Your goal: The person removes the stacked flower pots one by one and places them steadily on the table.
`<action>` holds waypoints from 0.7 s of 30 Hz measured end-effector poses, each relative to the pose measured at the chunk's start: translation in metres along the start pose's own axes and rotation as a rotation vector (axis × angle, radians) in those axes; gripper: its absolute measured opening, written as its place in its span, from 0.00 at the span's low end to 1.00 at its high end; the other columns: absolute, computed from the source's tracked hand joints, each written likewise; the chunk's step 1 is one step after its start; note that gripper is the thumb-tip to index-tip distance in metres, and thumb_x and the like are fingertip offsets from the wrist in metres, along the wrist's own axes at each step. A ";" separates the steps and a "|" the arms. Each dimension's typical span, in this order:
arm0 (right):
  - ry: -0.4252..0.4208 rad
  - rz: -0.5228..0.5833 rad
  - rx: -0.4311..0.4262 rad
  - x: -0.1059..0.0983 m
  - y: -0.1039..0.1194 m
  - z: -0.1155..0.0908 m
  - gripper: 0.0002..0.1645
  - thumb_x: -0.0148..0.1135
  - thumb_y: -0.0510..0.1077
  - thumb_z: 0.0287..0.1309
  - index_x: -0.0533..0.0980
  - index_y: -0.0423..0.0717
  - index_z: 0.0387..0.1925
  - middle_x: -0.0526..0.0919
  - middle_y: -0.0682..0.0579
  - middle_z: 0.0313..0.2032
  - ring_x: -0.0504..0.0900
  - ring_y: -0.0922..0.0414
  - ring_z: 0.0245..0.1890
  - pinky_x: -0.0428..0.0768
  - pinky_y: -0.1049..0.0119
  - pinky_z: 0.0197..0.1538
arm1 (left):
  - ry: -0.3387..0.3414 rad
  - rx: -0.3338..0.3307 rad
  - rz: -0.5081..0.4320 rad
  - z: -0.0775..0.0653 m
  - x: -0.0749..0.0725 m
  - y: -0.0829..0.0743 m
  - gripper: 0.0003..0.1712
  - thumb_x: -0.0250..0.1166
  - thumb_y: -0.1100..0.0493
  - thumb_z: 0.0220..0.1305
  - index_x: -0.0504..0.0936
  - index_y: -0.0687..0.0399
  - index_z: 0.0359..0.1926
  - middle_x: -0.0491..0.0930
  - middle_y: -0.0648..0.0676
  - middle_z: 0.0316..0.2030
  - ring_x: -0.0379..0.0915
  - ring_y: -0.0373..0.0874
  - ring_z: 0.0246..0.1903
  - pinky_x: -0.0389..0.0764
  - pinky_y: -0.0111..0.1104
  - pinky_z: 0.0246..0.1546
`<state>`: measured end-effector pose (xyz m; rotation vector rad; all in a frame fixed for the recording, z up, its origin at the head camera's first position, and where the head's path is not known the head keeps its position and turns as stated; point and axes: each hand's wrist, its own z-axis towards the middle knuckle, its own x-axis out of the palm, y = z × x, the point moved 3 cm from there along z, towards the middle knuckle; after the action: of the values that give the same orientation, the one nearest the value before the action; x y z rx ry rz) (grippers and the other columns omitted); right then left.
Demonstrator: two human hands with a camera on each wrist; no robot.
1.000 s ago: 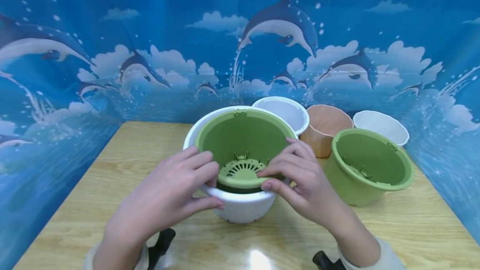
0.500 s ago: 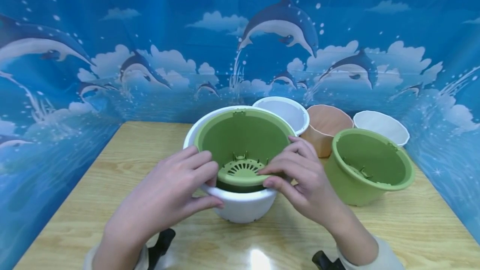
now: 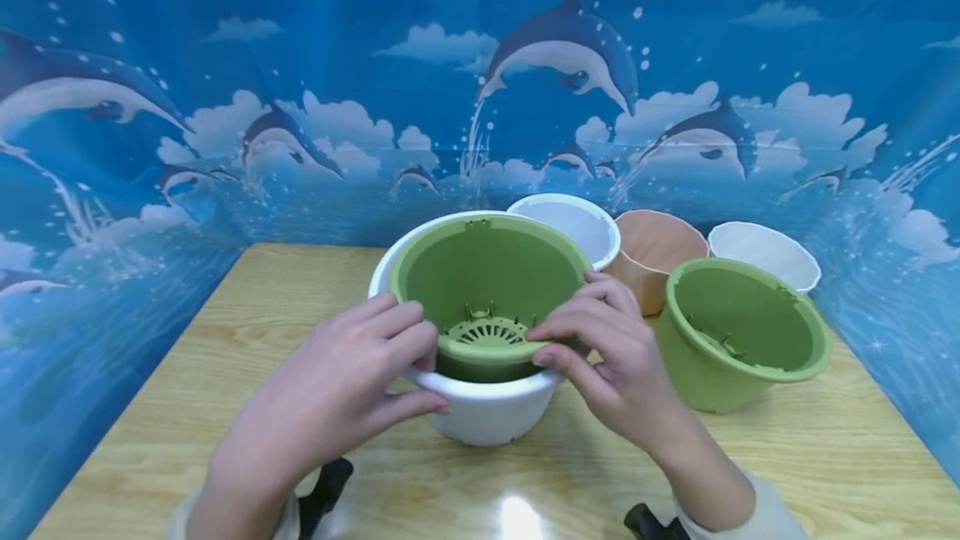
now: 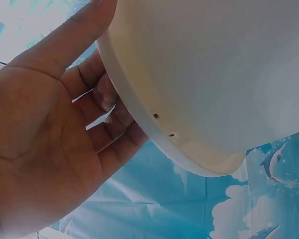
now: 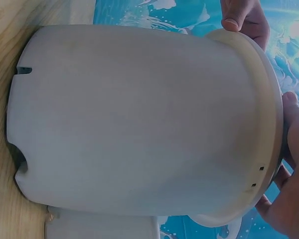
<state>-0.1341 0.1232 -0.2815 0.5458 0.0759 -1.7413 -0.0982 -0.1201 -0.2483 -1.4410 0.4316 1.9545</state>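
Note:
A green flower pot (image 3: 480,273) with a slotted bottom sits inside a larger white flower pot (image 3: 480,415), tilted so that a dark gap shows under its front rim. My left hand (image 3: 337,382) grips the white pot's rim at the front left. In the left wrist view its thumb (image 4: 74,40) lies outside that rim, the fingers behind it. My right hand (image 3: 611,348) pinches the green pot's front right rim between thumb and fingers. The right wrist view shows the white pot's side (image 5: 139,119) large, standing on the table, with the right hand (image 5: 294,169) beyond its rim.
Another green pot (image 3: 742,323) stands on the wooden table (image 3: 225,340) to the right. Behind are a white pot (image 3: 566,223), an orange-brown pot (image 3: 652,248) and a wavy-rimmed white pot (image 3: 765,257). A blue dolphin-print backdrop (image 3: 420,90) encloses the table.
The green pot's front rim has risen slightly, widening the gap below it. My right hand has shifted a little up and to the right. The left hand stays put.

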 end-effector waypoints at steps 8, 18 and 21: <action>-0.043 -0.009 0.024 -0.002 -0.003 -0.002 0.21 0.59 0.57 0.67 0.84 0.44 0.33 0.86 0.53 0.31 0.76 0.54 0.40 0.62 0.49 0.69 | 0.003 0.001 -0.032 0.000 0.001 0.000 0.18 0.74 0.39 0.54 0.74 0.36 0.33 0.69 0.35 0.34 0.64 0.31 0.35 0.74 0.29 0.36; -0.034 0.049 0.159 -0.009 -0.006 -0.002 0.22 0.58 0.59 0.66 0.83 0.45 0.34 0.85 0.54 0.33 0.75 0.57 0.43 0.61 0.46 0.70 | 0.015 0.017 -0.067 0.000 0.001 0.000 0.17 0.72 0.38 0.55 0.75 0.38 0.32 0.70 0.37 0.34 0.65 0.33 0.36 0.75 0.31 0.36; -0.011 0.049 0.123 -0.007 -0.004 -0.002 0.22 0.58 0.58 0.67 0.83 0.45 0.35 0.85 0.54 0.33 0.77 0.57 0.42 0.61 0.46 0.70 | 0.018 0.025 -0.072 0.000 0.001 0.001 0.17 0.72 0.38 0.56 0.75 0.38 0.32 0.71 0.38 0.34 0.65 0.33 0.36 0.75 0.32 0.36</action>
<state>-0.1364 0.1316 -0.2810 0.6225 -0.0525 -1.7086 -0.0988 -0.1204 -0.2494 -1.4398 0.4049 1.8748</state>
